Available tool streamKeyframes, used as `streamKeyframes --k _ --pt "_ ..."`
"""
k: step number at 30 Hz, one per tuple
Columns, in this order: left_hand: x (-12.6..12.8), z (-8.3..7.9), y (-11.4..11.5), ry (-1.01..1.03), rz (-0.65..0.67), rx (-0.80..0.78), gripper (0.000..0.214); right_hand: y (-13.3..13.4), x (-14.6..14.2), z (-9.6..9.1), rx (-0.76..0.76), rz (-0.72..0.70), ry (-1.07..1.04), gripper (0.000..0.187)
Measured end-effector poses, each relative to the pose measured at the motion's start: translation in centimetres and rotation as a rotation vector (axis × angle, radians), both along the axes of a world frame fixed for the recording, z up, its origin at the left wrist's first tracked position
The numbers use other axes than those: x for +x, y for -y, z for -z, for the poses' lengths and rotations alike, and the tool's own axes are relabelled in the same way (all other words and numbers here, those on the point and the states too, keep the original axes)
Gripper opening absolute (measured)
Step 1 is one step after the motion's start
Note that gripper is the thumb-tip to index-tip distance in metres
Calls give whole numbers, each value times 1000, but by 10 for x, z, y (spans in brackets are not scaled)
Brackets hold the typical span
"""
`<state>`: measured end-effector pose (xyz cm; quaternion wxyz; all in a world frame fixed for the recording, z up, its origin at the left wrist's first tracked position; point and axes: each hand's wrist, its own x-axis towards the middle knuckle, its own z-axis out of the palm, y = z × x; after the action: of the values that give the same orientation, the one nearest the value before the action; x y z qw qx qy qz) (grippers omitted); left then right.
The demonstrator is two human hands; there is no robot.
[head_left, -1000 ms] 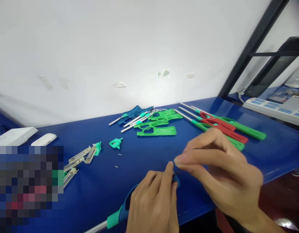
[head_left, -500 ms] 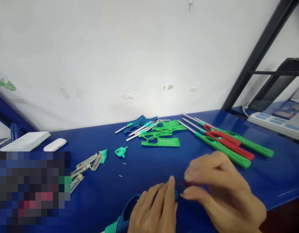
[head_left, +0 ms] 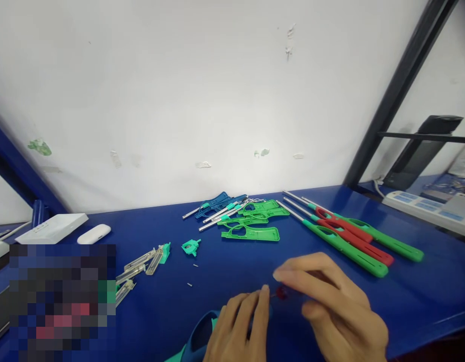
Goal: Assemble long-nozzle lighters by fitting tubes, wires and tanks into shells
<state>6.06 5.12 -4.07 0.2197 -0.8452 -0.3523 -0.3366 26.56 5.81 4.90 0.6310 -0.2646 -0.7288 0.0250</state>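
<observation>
My left hand (head_left: pixel 242 327) lies over a blue lighter (head_left: pixel 194 338) with a turquoise collar, pressing it near the table's front edge. Most of the lighter's handle is hidden under the fingers. Just past my left fingertips, a small red-handled tool (head_left: pixel 281 293) with a thin metal shaft, like a small screwdriver, points at the lighter; its tip is hidden. My right hand (head_left: pixel 338 306) is beside the red handle, thumb and fingers apart, with nothing visible between them. Two tiny screws (head_left: pixel 189 284) lie to the left, near a turquoise plastic piece (head_left: pixel 191 247).
Long red and green lighters (head_left: pixel 353 251) lie at the right. Green shell halves (head_left: pixel 255 233), blue shells (head_left: pixel 213 203) and metal tubes are piled at the back. Clear fuel tanks (head_left: pixel 132 269), a white case (head_left: pixel 94 234) and a white box (head_left: pixel 53 229) are at left. A power strip (head_left: pixel 428 206) runs along the right.
My right thumb and fingers have spread apart, off the red handle, which now shows more. My left hand stays on the lighter. The whole view has shifted slightly.
</observation>
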Motion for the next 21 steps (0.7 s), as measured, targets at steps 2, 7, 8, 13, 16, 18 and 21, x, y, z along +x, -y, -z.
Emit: streamKeyframes --k 2,7,8,13,16,18,21 --pt "-3 1 2 -18 -4 -20 49 1 0 -1 -23 -27 15 49" --pt "-9 4 7 -55 19 -75 51 4 -3 0 -60 24 -86 31" --pt "-9 4 8 -55 20 -81 51 4 -3 1 -61 53 -107 29" --pt "-9 4 13 -46 12 -80 54 2 15 0 -20 216 -179 24" --pt "-8 4 14 -32 -4 -70 56 0 38 3 -21 372 -195 22" --pt "-8 4 13 -21 -10 -57 55 -2 55 9 -168 431 -63 14" --pt "-7 2 10 -15 -11 -37 54 -1 83 25 -375 520 178 35"
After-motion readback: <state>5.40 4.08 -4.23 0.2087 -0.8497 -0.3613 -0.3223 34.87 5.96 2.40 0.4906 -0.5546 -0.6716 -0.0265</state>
